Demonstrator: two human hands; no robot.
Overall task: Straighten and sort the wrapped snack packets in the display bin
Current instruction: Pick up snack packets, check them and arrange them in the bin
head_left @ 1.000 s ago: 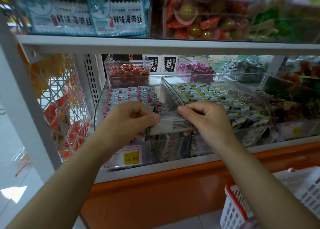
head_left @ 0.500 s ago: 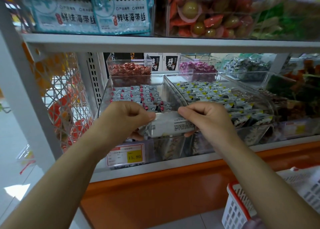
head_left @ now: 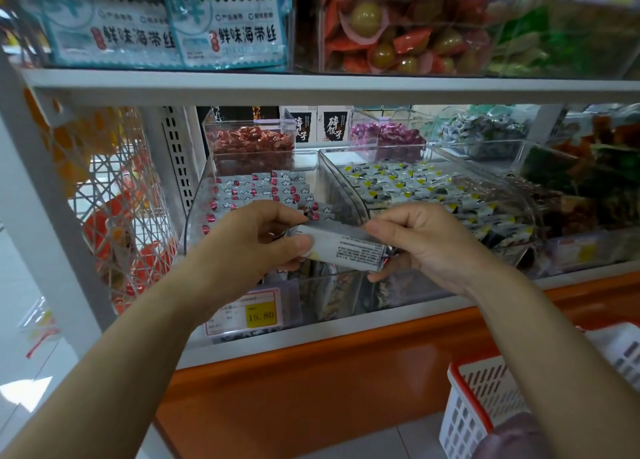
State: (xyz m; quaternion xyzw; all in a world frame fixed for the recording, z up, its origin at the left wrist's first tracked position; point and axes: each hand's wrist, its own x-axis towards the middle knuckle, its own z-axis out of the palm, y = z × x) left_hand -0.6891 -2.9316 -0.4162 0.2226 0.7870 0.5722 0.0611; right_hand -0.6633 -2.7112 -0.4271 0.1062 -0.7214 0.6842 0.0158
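Where left hand (head_left: pixel 256 240) and right hand (head_left: pixel 427 247) each pinch an end, fingers curled, one white packet (head_left: pixel 348 249) hangs above the front edge of the clear bin (head_left: pixel 199 198); likely light, crinkly, slippery film, so end seams seem the best hold; neat rows (head_left: pixel 249 190) lie behind

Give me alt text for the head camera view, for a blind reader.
A left hand and right hand hold a silver snack packet by its ends, printed side up, before a clear display bin of rowed red-marked packets. A second bin with yellow-marked packets stands to its right; a yellow price tag hangs below.
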